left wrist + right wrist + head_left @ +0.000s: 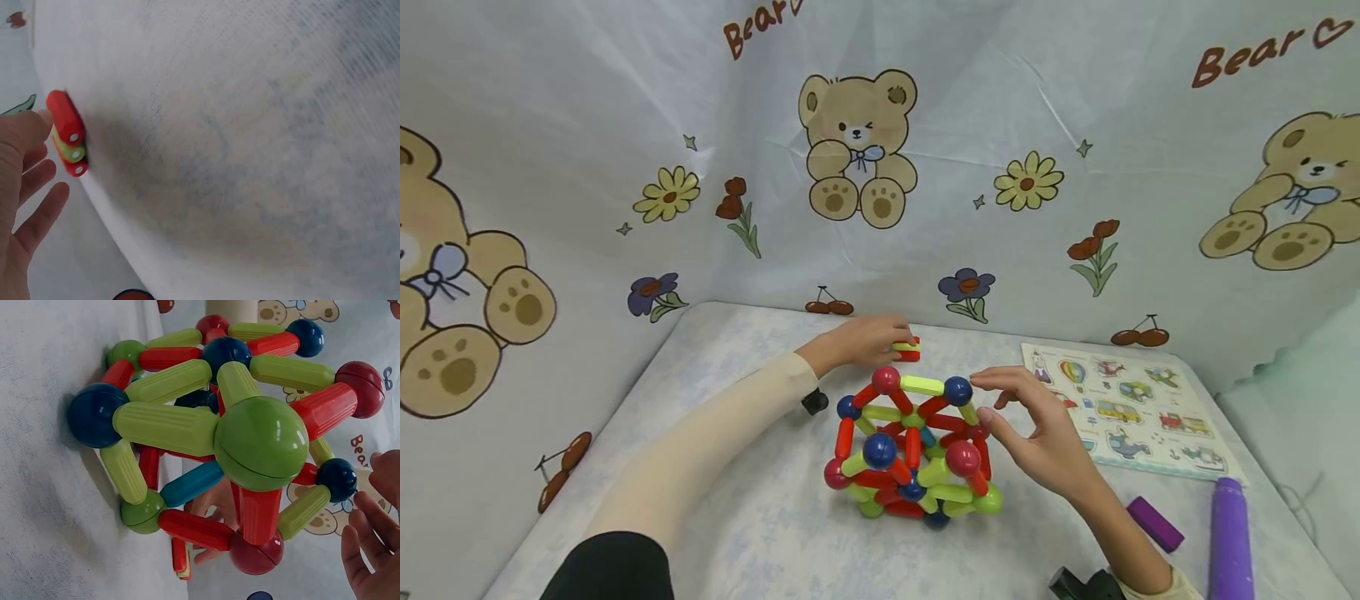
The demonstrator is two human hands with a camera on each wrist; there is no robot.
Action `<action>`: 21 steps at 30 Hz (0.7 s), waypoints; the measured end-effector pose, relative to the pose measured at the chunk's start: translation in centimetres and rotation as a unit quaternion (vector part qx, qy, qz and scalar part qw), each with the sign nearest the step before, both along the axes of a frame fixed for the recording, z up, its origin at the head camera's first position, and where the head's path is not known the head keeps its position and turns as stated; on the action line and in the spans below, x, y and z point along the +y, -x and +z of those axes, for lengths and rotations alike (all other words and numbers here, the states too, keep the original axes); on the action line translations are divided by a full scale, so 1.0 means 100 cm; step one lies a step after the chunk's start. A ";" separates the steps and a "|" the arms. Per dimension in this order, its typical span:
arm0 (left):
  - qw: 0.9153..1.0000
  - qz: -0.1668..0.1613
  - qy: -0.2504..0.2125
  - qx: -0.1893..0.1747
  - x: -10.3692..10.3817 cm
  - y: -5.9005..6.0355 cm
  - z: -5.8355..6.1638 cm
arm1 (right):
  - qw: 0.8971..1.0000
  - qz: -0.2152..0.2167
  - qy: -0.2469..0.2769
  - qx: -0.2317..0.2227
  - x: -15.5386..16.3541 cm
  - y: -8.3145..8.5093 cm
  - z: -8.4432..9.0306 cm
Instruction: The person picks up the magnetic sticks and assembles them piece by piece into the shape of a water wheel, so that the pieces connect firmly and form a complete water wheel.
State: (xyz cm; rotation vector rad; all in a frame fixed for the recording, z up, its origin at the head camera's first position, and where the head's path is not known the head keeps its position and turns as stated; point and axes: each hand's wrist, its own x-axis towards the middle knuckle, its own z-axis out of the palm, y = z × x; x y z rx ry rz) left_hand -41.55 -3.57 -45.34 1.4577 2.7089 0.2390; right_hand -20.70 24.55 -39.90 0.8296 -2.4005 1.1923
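A pale sheet printed with bears (857, 150), flowers and cherries hangs behind and beside a worktop (737, 533) under a mottled light cloth. Near the middle of the worktop stands a frame of rods and balls (913, 446), built from red, green and blue rods joined at red, blue and green balls; it rests on the cloth on its lower balls.

The left hand (868, 340) reaches past the frame to about 12 o'clock of it, where a small stack of loose rods (907, 349), two red with a green one between, lies on the cloth. In the left wrist view a fingertip touches the end of the top red rod while the other fingers (37, 206) spread loosely, gripping nothing. The arm wears a cream sleeve (700, 450).

The right hand (1037, 433) sits at 3 o'clock of the frame, fingers relaxed and slightly spread. The index fingertip lies at the blue ball (958, 390) on the top right corner; whether it touches I cannot tell. It holds nothing.

At 2 o'clock of the frame, well apart, lies a puzzle board (1127, 412) with vehicle pictures. At 4 o'clock lie a short purple block (1155, 523) and a longer purple tube (1229, 537), near the right forearm
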 end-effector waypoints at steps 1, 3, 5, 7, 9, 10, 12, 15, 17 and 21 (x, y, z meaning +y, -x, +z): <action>1.000 0.002 0.007 0.000 0.001 0.001 -0.001 | 1.000 0.003 0.000 -0.001 -0.001 0.001 -0.001; 1.000 0.009 0.019 0.003 0.003 0.001 -0.003 | 1.000 0.009 -0.003 0.001 -0.004 0.002 -0.002; 0.999 0.022 0.024 0.001 0.003 0.001 -0.006 | 1.000 0.013 -0.003 0.005 -0.006 0.003 -0.003; 0.999 0.037 0.017 -0.004 0.003 0.001 -0.009 | 1.000 0.017 0.000 0.010 -0.007 0.004 -0.004; 0.999 0.050 0.009 -0.009 0.002 0.000 -0.011 | 1.000 0.019 0.001 0.013 -0.008 0.004 -0.006; 0.998 0.056 0.006 -0.011 0.001 -0.001 -0.012 | 1.000 0.019 0.001 0.014 -0.009 0.004 -0.006; 0.997 0.071 0.001 -0.018 -0.001 -0.003 -0.013 | 1.000 0.021 0.002 0.014 -0.009 0.004 -0.007; 0.996 0.087 -0.008 -0.016 -0.005 -0.008 -0.016 | 1.000 0.020 0.005 0.016 -0.008 0.004 -0.008; 0.994 0.101 -0.029 -0.016 -0.009 -0.011 -0.016 | 1.000 0.020 0.005 0.017 -0.007 0.003 -0.008; 0.985 0.124 -0.116 -0.016 -0.020 -0.022 -0.003 | 1.000 0.017 0.003 0.015 -0.005 0.002 -0.009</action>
